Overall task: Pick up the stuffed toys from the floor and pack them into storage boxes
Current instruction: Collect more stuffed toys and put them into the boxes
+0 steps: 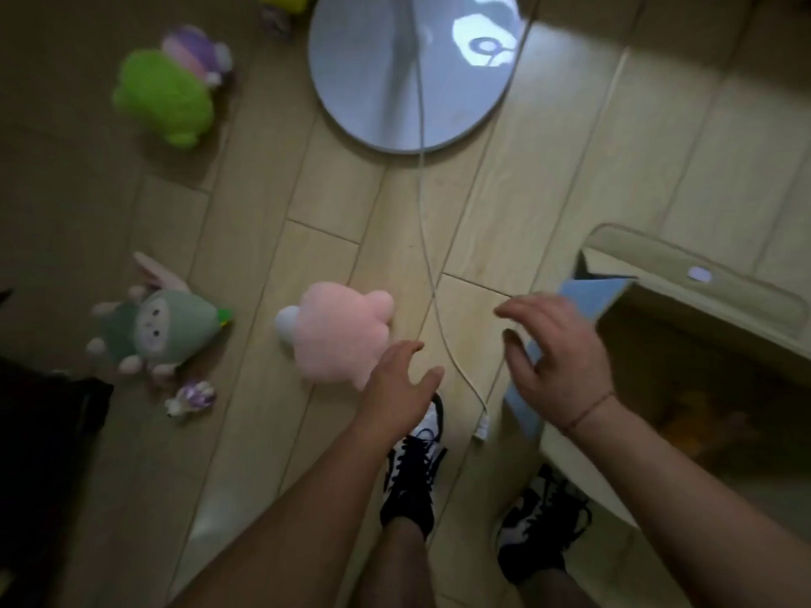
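Floorboards (333, 204) of pale wood are carrying the scattered toys: a pink plush (338, 331) is lying just beside the left hand (397, 383), whose fingers are spread, while the right hand (557, 344) is hovering empty over the open storage box (702, 296) (a round lamp base (373, 81) is standing beyond).

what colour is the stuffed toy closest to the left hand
Pink, with a white tail: the pink stuffed toy, seen in the head view.

left hand (397, 379): fingers spread, holding nothing | right hand (555, 344): fingers spread, holding nothing
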Available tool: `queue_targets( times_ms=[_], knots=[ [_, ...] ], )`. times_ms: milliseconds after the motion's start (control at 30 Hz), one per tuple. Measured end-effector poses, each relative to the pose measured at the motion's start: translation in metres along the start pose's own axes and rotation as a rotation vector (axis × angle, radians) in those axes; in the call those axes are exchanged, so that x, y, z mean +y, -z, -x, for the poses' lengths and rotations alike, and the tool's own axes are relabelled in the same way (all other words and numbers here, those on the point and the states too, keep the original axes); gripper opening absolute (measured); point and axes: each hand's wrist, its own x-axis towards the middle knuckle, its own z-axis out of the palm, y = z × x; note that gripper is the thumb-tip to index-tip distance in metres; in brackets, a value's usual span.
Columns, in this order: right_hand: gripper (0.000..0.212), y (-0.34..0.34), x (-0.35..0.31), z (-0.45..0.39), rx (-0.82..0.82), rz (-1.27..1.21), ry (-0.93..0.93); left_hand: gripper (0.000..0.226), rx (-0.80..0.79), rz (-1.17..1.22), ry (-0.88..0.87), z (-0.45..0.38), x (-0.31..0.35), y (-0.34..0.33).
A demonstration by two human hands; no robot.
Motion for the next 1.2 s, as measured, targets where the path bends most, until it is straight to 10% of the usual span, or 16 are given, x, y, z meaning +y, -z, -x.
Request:
queue_targets(
  times_ms=[233, 367, 500, 600, 667, 800, 1000, 1100, 1200],
  knots=[
    [0.078, -0.174, -0.081, -0.041, -0.574, -0.335, -0.701, 0.082, 0.025, 0.115, 0.140, -0.031, -0.135, 0.066],
    [0.103, -0.256, -0.072, -0.060, -0.435, -0.611, -1.085, 0.080, -0.025, 0.433, 0.221, -0.057, -0.175, 0.077],
    [0.071, -0.284, -0.075, -0.050, -0.289, -0.634, -1.062, 0.102, -0.069, 0.302, 0.167, -0.061, -0.192, 0.075],
    [0.055, -0.244, -0.080, -0.027, -0.126, -0.729, -1.114, 0.117, -0.087, -0.558, -0.213, -0.031, -0.194, 0.076],
    [0.061, -0.196, -0.080, -0.008, -0.059, -0.831, -1.194, 0.109, 0.078, -0.725, -0.429, -0.008, -0.175, 0.082],
    [0.058, -0.072, -0.084, 0.034, -0.183, -1.110, -1.163, 0.082, 0.122, -0.326, -0.654, 0.020, -0.101, 0.085],
    [0.115, 0.071, -0.061, 0.108, 0.000, -0.886, -0.702, 0.078, -0.207, 0.319, -0.634, 0.077, 0.061, 0.080],
    [0.103, 0.100, -0.021, 0.135, 0.287, -0.913, -0.868, 0.067, -0.488, 0.157, -0.577, 0.083, 0.129, 0.029],
    [0.089, 0.108, 0.040, 0.152, 0.372, -0.935, -1.012, 0.060, -0.398, -0.216, -0.505, 0.060, 0.148, -0.038]
  ],
)
